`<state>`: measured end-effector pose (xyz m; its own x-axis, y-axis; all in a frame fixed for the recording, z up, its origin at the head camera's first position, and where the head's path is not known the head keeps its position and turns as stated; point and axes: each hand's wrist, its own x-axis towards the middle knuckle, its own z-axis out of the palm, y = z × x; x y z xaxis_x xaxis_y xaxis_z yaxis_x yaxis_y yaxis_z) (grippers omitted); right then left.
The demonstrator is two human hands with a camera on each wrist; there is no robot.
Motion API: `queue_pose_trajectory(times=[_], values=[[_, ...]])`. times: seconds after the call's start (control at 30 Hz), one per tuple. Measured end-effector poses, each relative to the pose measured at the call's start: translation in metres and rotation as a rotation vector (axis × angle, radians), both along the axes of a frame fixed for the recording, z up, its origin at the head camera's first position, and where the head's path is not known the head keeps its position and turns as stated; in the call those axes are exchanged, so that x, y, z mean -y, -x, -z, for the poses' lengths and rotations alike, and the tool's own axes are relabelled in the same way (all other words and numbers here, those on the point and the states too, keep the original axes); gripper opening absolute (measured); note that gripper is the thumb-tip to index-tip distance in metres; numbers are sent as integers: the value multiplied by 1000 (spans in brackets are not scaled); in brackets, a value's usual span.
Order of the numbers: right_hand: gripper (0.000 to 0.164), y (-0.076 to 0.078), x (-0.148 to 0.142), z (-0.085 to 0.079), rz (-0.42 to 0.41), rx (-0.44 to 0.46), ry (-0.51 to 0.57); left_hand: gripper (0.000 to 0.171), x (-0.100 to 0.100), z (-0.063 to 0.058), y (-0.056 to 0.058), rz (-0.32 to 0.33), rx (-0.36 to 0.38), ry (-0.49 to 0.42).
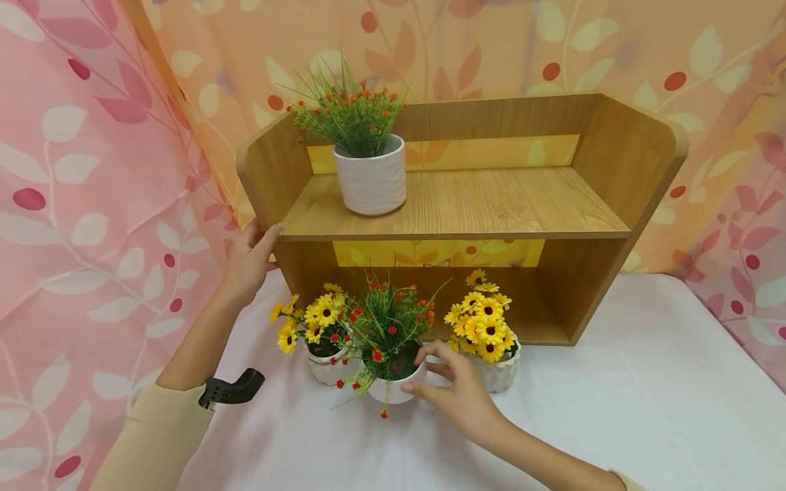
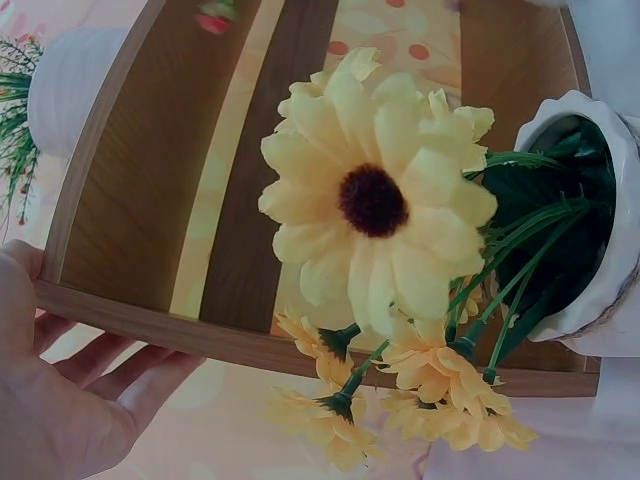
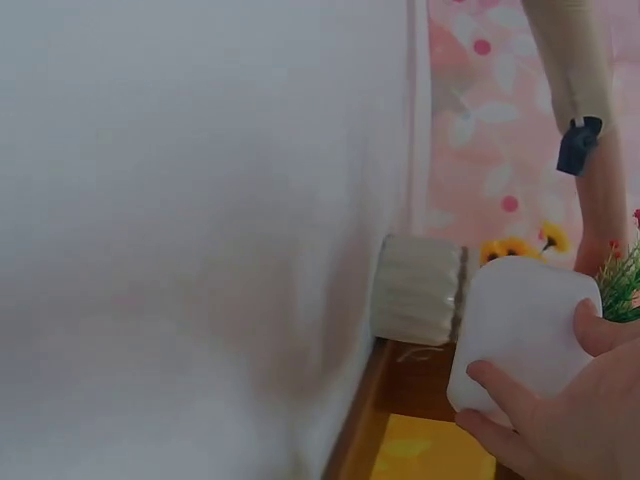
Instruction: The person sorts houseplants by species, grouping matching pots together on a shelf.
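My left hand (image 1: 248,262) grips the left side panel of a two-tier wooden shelf (image 1: 467,204), thumb at the front edge and fingers on the outer side. With its thumb and fingers, my right hand (image 1: 460,392) holds the rim and side of a white pot (image 1: 389,392) of grass with small red flowers. In the right wrist view that pot (image 3: 525,325) appears raised off the table. Yellow flowers in white pots stand on both sides of it: one pot (image 1: 328,368) on the left, another pot (image 1: 500,372) on the right.
On the upper shelf, toward its left, stands a white pot (image 1: 371,181) of grass with orange-red flowers. A white cloth covers the table (image 1: 663,395). Floral curtains (image 1: 92,204) hang behind and at the sides.
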<state>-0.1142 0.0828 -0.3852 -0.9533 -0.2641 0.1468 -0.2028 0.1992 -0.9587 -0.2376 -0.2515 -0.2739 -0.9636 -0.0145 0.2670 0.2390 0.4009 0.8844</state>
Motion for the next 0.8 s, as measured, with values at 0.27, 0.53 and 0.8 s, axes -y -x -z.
queue_pose_trajectory(times=[0.27,0.53,0.8], values=[[28,-3,-11,-34,-13,-13,-6,64,-1,0,0,0,5,-23],[31,-2,-23,-60,-25,3,-25,64,-1,-1,0,-8,1,-24],[34,2,-34,-86,-29,18,-23,64,-1,0,0,-8,-1,-28]])
